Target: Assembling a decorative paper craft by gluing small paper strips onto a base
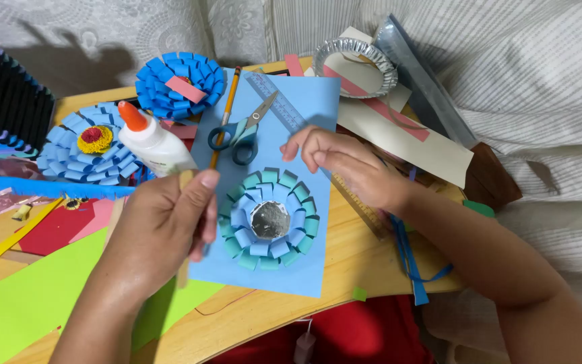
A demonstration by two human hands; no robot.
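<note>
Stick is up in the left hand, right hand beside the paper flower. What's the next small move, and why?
Probably lower the stick in the left hand to the paper flower: the loops ring a bare silver centre, and the right hand rests at its upper edge.

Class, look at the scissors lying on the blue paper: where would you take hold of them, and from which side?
Grip the scissors by the blue looped handles, which lie at the end nearer the person, beside the pencil. Come from above on the handle side: the closed blades point away towards the ruler, so fingers probably stay clear of the tips.
</note>
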